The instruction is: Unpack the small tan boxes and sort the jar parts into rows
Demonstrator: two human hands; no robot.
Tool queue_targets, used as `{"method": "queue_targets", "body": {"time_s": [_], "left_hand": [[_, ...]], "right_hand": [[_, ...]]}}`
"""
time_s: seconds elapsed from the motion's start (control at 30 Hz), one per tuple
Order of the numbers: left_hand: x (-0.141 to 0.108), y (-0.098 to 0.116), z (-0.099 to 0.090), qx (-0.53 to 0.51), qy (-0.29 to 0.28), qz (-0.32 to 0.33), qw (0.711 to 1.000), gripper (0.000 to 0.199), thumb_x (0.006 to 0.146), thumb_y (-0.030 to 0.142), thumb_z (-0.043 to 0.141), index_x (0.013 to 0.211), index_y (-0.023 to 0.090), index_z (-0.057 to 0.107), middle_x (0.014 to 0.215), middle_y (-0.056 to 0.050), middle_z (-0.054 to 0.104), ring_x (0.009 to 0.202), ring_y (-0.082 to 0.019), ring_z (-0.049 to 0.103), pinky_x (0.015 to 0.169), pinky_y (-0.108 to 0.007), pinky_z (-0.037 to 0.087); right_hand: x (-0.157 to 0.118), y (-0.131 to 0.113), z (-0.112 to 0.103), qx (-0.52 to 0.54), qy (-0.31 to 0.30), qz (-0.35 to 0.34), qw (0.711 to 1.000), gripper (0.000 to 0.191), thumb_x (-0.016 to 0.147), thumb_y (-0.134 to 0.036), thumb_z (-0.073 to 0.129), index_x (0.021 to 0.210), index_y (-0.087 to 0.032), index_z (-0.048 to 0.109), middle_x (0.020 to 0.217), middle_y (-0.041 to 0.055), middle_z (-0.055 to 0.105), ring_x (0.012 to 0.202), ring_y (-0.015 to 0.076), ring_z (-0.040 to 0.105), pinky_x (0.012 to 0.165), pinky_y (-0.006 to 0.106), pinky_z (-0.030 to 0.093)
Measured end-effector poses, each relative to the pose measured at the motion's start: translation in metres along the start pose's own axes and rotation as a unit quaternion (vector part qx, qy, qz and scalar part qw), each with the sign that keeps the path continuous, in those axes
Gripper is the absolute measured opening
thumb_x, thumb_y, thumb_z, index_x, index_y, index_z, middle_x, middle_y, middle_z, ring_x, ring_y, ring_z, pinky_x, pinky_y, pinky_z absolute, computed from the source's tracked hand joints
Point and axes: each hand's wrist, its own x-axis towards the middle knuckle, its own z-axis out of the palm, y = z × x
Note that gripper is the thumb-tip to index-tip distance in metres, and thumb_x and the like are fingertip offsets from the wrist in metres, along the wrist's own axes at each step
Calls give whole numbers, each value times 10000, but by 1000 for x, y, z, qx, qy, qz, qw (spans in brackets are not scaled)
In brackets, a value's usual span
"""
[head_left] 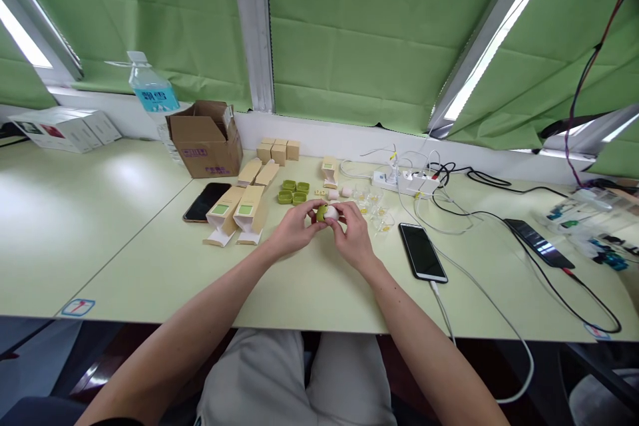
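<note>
My left hand (295, 229) pinches a small green container (321, 213) above the table. Close against it, my right hand (353, 233) grips a small whitish rounded piece (330, 213). The two pieces meet between my fingertips, and I cannot tell whether they are joined. Just beyond my left hand lie several green square containers (285, 197). Small pale pink pieces (346, 192) and tiny yellowish pieces (319, 192) are behind my hands. Several transparent plastic cups (382, 221) with yellow spots stand to the right.
Opened cartons (251, 210) lie left of my hands beside a black phone (207, 202). Small closed boxes (278, 152) and a brown cardboard box (204, 140) stand behind. On the right are a charging phone (422, 251), a white power strip (407, 182) and loose cables.
</note>
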Motion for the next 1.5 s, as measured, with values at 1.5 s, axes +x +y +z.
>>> {"method": "queue_targets", "body": {"time_s": [1.5], "left_hand": [[3,-6,4,-141,91,10,986,468,854,301,808,1304,253,689,1220,-73,752,999,-185,679,855,-320,542]], "right_hand": [[7,2,-20,-172,131,-158,964,182,1017,-193,652,1075,-269,808,1031,92,709,1078,286,570,963,454,541]]}}
